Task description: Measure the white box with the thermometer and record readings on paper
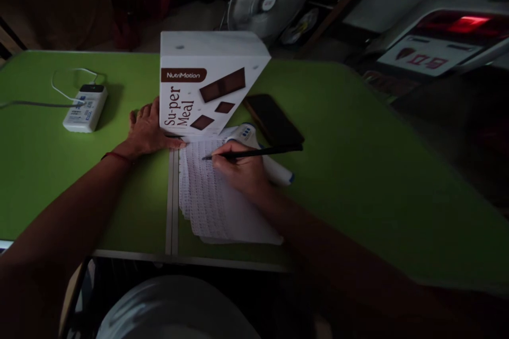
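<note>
A black pen (274,151) is gripped by the right hand (244,169) over written sheets (209,190), at six o'clock from a white box (194,90); at eight o'clock, the left hand (147,130) is laid open.

Looks like dim, cluttered indoor room; can't tell home from small shop. Going by: household-type fan (264,1) behind metal-edged green table (350,180), scooter-like vehicle (437,52) with lit red lamp (472,23) beyond table's far right corner, corded white power block (88,115) on table's left half.
</note>
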Demonstrator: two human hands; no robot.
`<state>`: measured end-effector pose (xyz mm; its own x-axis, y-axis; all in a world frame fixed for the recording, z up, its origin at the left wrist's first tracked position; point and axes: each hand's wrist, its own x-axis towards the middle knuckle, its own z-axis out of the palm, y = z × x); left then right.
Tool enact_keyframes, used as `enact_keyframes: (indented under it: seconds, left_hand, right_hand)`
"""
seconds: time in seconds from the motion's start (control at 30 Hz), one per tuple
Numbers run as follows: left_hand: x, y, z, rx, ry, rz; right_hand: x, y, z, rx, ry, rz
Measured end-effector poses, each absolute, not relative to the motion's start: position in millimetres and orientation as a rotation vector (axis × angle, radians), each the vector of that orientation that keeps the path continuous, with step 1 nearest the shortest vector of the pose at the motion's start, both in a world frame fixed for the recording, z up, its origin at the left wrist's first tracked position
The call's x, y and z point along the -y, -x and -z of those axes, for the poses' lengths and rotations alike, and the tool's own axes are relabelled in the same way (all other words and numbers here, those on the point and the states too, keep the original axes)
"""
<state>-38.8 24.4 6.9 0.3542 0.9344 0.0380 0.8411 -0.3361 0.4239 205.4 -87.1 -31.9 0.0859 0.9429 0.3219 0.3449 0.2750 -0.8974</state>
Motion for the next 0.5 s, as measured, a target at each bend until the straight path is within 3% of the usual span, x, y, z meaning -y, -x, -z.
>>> enact_keyframes:
  seconds: [0.5]
  left_hand:
    - [-24,39,-7,-1.552,-2.284,-0.42]
  right_hand:
    - [91,-203,22,1.533,1.271,-0.711]
